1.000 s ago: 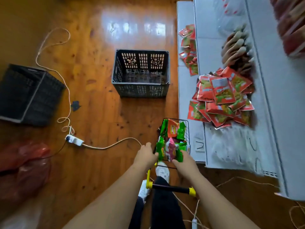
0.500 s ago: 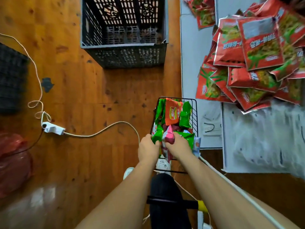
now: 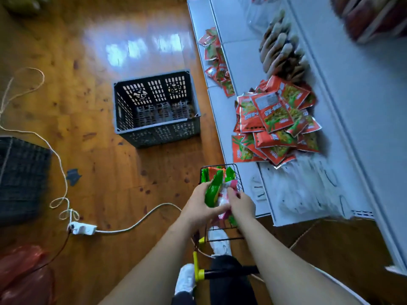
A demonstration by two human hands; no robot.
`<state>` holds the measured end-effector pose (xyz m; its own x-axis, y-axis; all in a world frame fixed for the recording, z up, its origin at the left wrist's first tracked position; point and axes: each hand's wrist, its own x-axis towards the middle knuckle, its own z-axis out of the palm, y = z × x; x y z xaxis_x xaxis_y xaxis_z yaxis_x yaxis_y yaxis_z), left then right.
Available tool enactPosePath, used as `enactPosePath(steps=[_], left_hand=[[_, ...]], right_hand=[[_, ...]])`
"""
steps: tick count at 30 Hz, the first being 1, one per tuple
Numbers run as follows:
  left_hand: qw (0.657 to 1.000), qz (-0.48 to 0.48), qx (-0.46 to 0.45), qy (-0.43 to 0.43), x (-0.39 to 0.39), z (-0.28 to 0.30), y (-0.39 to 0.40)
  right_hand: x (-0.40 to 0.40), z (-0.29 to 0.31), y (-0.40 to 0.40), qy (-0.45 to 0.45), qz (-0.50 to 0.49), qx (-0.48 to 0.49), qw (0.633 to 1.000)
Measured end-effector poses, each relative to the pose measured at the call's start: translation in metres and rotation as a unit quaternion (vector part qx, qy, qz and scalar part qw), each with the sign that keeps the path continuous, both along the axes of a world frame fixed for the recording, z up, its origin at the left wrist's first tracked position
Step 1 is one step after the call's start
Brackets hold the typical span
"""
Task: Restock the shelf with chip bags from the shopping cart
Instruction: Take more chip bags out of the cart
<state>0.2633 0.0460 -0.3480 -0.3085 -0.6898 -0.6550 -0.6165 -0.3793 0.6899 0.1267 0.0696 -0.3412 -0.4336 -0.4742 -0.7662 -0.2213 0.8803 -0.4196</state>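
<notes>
A small black wire shopping cart (image 3: 239, 179) stands on the wood floor beside the white shelf (image 3: 248, 62), with green and orange chip bags (image 3: 217, 173) inside. My left hand (image 3: 196, 208) grips a green chip bag (image 3: 212, 190) lifted above the cart. My right hand (image 3: 241, 204) holds a pink and white chip bag (image 3: 224, 200) next to it. Both hands are close together over the cart's near end. On the shelf lies a pile of red chip bags (image 3: 275, 119).
A grey plastic crate (image 3: 154, 106) sits on the floor left of the shelf. A darker crate (image 3: 19, 177) is at the far left. A white power strip (image 3: 82, 228) and cords cross the floor. Brown packets (image 3: 279, 51) and smaller red bags (image 3: 217, 60) lie further along the shelf.
Both hands went from the cart's near rim into the bags, closed on them, and now lift a green and a pink bag up. The view has pulled back and up.
</notes>
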Motion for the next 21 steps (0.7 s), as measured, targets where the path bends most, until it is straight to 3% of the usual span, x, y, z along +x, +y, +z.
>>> enactPosePath(steps=[6, 11, 13, 16, 21], left_hand=[[0.995, -0.072, -0.021, 0.072, 0.030, 0.124, 0.027], [0.978, -0.145, -0.137, 0.060, 0.042, 0.219, 0.073], [0.969, -0.155, -0.182, 0.057, 0.039, 0.242, 0.094], [0.962, -0.143, -0.194, 0.128, 0.022, 0.269, 0.127], [0.953, -0.172, -0.155, 0.195, -0.027, 0.310, 0.175]], right_hand=[[0.010, 0.118, 0.038, 0.019, -0.035, -0.035, 0.999], [0.010, 0.212, 0.096, 0.017, -0.094, -0.088, 0.992], [0.002, 0.229, 0.123, -0.014, -0.156, -0.146, 0.977], [-0.007, 0.272, 0.173, -0.057, -0.203, -0.186, 0.960], [-0.025, 0.332, 0.266, 0.009, -0.195, -0.191, 0.962]])
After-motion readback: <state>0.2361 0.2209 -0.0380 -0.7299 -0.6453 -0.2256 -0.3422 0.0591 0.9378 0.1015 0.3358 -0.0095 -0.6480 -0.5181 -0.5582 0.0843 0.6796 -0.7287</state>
